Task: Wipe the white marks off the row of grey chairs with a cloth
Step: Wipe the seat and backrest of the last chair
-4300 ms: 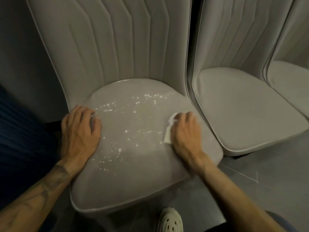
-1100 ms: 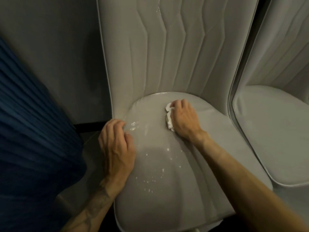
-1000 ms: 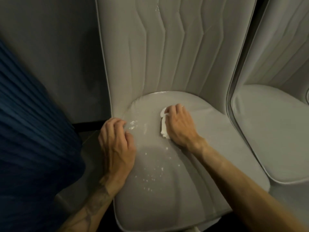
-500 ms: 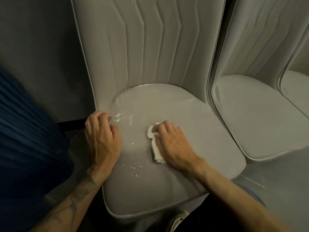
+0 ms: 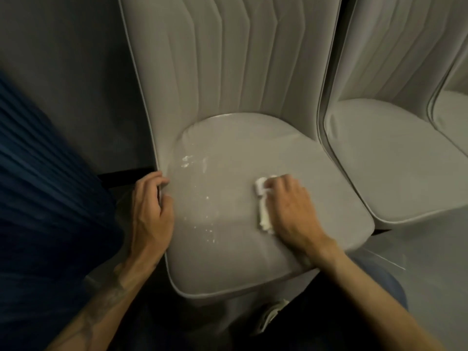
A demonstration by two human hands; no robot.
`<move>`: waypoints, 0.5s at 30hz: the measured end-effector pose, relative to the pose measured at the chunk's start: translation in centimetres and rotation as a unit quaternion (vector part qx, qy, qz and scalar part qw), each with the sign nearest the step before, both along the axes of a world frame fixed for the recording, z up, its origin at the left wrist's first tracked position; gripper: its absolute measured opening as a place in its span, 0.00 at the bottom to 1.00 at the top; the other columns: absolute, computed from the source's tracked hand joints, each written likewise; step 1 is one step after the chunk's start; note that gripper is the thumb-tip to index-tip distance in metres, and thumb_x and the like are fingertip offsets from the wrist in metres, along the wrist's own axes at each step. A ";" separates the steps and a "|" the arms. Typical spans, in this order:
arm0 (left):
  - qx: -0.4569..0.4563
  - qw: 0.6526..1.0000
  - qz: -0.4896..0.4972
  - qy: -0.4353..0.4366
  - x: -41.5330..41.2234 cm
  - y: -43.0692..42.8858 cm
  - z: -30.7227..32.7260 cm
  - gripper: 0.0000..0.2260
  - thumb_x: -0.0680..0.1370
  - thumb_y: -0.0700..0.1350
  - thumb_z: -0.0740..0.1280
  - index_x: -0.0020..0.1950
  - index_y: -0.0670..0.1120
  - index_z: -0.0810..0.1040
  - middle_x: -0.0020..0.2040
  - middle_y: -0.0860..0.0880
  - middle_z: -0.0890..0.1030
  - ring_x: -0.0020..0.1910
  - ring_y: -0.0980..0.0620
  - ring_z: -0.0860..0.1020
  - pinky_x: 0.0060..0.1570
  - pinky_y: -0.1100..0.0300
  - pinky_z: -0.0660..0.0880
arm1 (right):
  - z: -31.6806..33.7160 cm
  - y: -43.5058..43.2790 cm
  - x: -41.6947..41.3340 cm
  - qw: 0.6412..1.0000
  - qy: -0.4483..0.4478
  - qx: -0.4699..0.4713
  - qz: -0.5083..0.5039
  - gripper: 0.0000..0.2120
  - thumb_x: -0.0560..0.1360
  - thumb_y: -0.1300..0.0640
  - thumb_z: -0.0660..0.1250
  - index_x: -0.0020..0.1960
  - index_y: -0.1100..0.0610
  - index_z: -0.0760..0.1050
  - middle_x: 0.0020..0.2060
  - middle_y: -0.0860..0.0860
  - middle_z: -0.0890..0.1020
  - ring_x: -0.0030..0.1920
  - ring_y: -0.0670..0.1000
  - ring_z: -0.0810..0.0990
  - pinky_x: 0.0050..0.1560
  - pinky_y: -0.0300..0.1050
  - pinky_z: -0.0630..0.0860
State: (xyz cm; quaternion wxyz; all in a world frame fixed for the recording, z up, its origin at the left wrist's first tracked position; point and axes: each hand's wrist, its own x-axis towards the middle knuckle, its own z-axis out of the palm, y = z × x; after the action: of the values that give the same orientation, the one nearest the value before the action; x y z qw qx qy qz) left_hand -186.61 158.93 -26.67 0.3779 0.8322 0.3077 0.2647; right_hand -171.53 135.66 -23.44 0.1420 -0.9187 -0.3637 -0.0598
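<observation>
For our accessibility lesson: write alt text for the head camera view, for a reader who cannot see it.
A right hand holds a white cloth on a grey chair seat while the left hand grips the seat's left edge. White marks lie between the hands; another chair stands alongside.

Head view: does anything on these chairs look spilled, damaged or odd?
Yes: white marks lie smeared and speckled on the left part of the nearest seat, between the left hand gripping its edge and the cloth under the right hand. The next seat looks clean; no damage shows.
</observation>
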 end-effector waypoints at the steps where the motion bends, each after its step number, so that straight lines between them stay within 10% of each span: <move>1: -0.011 1.000 0.004 -0.006 -0.4 -0.4 -0.2 0.14 0.83 0.33 0.62 0.69 0.39 0.76 0.72 0.42 0.74 0.72 0.47 0.71 0.71 0.62 0.63 | 0.0 -1.5 0.9 0.998 0.000 -0.002 -0.058 0.08 0.83 0.55 0.58 0.60 0.55 0.72 0.53 0.54 0.73 0.53 0.60 0.73 0.53 0.55 0.68; 9: -0.046 0.997 0.052 -0.018 -1.0 -1.4 -1.2 0.16 0.86 0.36 0.58 0.73 0.42 0.74 0.74 0.44 0.73 0.71 0.51 0.70 0.70 0.60 0.63 | -1.3 3.6 -9.9 0.995 -0.011 0.010 0.099 0.06 0.79 0.53 0.61 0.56 0.52 0.69 0.49 0.50 0.70 0.46 0.55 0.71 0.46 0.51 0.68; 15: -0.066 0.994 0.082 -0.040 -0.8 -2.6 -1.7 0.15 0.88 0.42 0.57 0.73 0.47 0.73 0.71 0.47 0.74 0.65 0.60 0.69 0.62 0.68 0.66 | -0.9 -1.4 -8.0 0.996 -0.012 -0.007 -0.085 0.08 0.79 0.54 0.64 0.57 0.52 0.72 0.50 0.52 0.72 0.48 0.58 0.73 0.46 0.53 0.70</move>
State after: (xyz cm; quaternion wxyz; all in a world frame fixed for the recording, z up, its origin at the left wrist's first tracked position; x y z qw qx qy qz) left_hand -187.37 156.32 -28.41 0.4209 0.7664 0.3760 0.3068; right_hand -179.56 134.28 -24.33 0.1257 -0.9463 -0.2868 -0.0804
